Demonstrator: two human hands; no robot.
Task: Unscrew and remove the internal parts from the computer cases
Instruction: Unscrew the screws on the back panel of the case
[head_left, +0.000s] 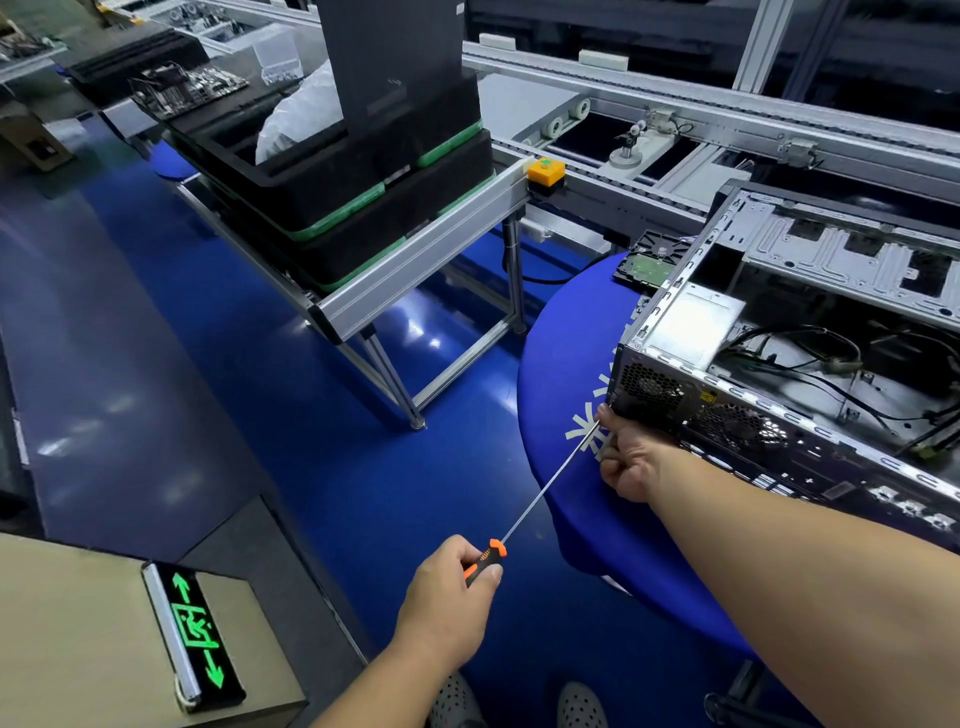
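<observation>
Screwdriver (540, 499) shaft between right fingers (615, 457)

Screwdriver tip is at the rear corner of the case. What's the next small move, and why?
Probably turn the screwdriver to loosen the screw. The left hand grips its handle, the right hand steadies the shaft near the tip, and the tip sits at the computer case rear corner. The screw itself is hidden.

Open blue floor (249, 364) lies left of the counter (571, 364), giving free approach to the case (779, 364) corner from that side. The screwdriver (540, 499) shaft spans this gap diagonally. The right hand (631, 460) blocks the case's lower corner. The case top is open; cables (810, 364) cross its interior. A drive (649, 262) lies beside the case. The conveyor frame (415, 260) with stacked trays (363, 192) bounds the far left.
</observation>
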